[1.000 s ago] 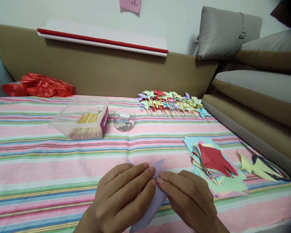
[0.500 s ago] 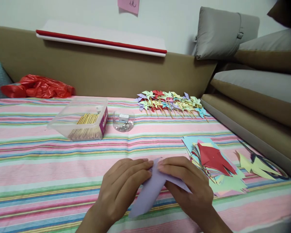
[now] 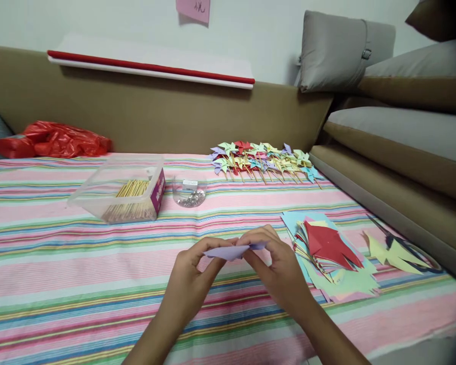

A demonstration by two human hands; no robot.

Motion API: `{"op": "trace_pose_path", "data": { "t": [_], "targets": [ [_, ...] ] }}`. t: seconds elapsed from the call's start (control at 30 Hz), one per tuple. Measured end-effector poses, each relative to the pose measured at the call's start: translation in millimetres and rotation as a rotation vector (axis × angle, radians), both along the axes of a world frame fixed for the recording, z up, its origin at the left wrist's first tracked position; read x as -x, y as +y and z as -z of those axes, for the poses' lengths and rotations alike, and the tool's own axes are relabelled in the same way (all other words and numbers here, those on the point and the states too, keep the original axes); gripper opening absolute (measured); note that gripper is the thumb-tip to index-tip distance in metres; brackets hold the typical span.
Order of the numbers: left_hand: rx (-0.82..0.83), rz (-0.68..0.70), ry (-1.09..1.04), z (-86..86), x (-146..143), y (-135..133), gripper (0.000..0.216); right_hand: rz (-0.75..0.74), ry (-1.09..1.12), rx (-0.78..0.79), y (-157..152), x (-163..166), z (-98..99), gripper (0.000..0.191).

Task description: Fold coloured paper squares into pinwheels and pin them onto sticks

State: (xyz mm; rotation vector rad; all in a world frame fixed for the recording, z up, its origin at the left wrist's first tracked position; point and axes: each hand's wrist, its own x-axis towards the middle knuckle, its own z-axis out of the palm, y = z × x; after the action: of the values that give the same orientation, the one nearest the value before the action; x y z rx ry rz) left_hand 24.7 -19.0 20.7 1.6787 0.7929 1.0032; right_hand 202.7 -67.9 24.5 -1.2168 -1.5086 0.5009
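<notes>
A piece of purple paper [image 3: 228, 252] is held up a little above the striped cloth, seen almost edge-on. My left hand [image 3: 194, 268] pinches it from the left, thumb below and fingers behind. From the right, my right hand [image 3: 275, 261] grips the same paper, its fingertips close to those of the left. To the right of my hands lies a stack of cut paper pieces with a red one [image 3: 332, 246] on top, resting on coloured sheets [image 3: 349, 289]. Farther right, a pale yellow cut piece [image 3: 397, 256] lies over dark-handled scissors [image 3: 421, 256].
A clear plastic box [image 3: 99, 192] of wooden sticks [image 3: 133, 188] stands at the left. Beside it is a round clear container [image 3: 190, 190] with small metallic bits. Several paper pinwheels [image 3: 266, 159] lie at the back. Stacked cushions [image 3: 410, 137] border the right side; a red plastic bag [image 3: 57, 139] lies back left.
Both hands have lifted and tilted the purple paper, which went from lying broad side up near the cloth to nearly edge-on. The fingers moved from pressing on top to pinching it.
</notes>
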Motion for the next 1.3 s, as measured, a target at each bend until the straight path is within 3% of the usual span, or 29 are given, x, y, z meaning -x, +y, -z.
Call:
{"op": "trace_pose_path", "data": {
  "t": [0.13,0.23,0.3,0.43,0.7,0.83,1.0,1.07,1.1,1.13,1.2,1.3],
  "targets": [
    [0.219,-0.042,-0.205,1.3,-2.7,6.5,0.026,0.092,0.535,0.239,7.6,10.6,6.1,0.018],
    [0.317,-0.174,-0.361,1.4,0.7,16.7,0.038,0.113,1.002,0.27,16.9,18.6,3.2,0.021],
    [0.368,-0.249,-0.428,1.8,4.5,24.5,0.045,0.138,1.179,0.282,24.5,22.6,0.0,0.024],
    [0.41,-0.336,-0.455,4.6,12.4,35.0,0.049,0.159,1.337,0.339,39.5,29.9,-1.5,0.034],
    [0.308,-0.461,-0.367,15.8,23.1,42.5,0.044,0.113,1.501,0.485,53.6,43.1,0.7,0.044],
    [0.116,-0.572,-0.285,4.3,42.3,47.9,0.039,0.13,1.543,0.488,53.8,35.1,1.2,0.043],
    [-0.261,-0.797,-0.097,-46.1,90.4,81.1,0.036,0.15,1.574,0.457,56.9,25.1,2.7,0.043],
    [-0.313,-0.788,0.111,-71.7,109.1,109.9,0.042,0.153,1.574,0.442,58.4,24.1,1.5,0.041],
    [-0.338,-0.756,0.311,-83.5,116.8,127.0,0.046,0.153,1.576,0.436,58.9,24.2,0.5,0.041],
    [-0.352,-0.718,0.559,-93.7,123.0,144.8,0.049,0.152,1.579,0.434,59.2,24.4,-0.8,0.041],
    [-0.296,-0.664,0.75,-106.8,130.9,179.5,0.043,0.151,1.582,0.441,59.3,25.3,-3.4,0.041],
    [-0.159,-0.565,1.03,-105.7,133.4,218.6,0.029,0.12,1.559,0.445,58.4,26.5,-4.4,0.041]
  ]
}}
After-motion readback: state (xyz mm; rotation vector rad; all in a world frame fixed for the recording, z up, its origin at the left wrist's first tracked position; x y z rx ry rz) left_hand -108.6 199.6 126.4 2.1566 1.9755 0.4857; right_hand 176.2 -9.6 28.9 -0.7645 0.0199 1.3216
